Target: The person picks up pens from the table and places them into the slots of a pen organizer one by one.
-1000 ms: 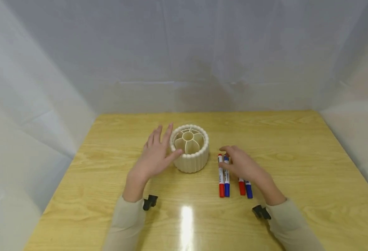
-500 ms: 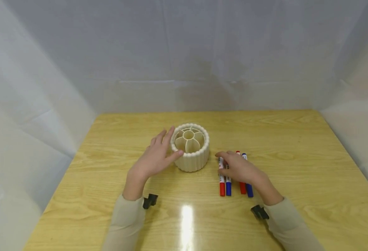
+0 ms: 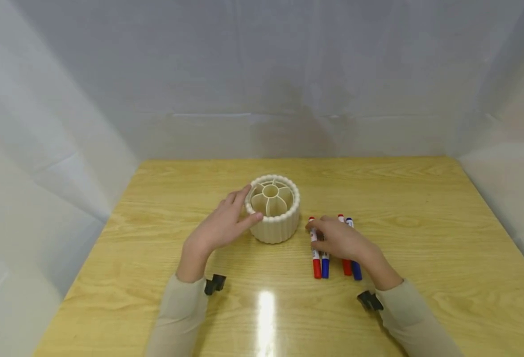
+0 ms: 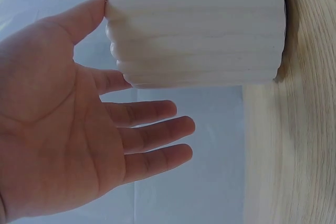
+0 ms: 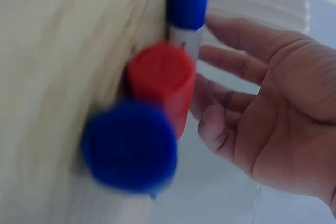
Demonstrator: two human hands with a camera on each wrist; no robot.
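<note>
A cream ribbed round holder [image 3: 275, 227] [image 4: 199, 30] with several inner compartments stands on the wooden table [image 3: 422, 223]. My left hand [image 3: 226, 224] [image 4: 105, 119] lies open against its left side, thumb and forefinger touching the wall. To the holder's right lie several markers side by side: a red-capped one [image 3: 317, 267], a blue-capped one [image 3: 325, 268], another red [image 3: 346, 267] and another blue [image 3: 356, 271]. My right hand [image 3: 335, 239] [image 5: 262, 114] rests over the left pair, fingers loosely bent and touching them. The right wrist view shows blurred caps, blue [image 5: 131, 148] and red [image 5: 160, 77], beside the palm.
White cloth walls close in the table at the back and both sides. A small black camera mount sits at each wrist [image 3: 214, 284] [image 3: 369, 301]. A bright light reflection lies on the near table.
My right hand has slid a little left and toward me, uncovering the far tips of the right pair of markers. My left hand's fingers have settled closer against the holder.
</note>
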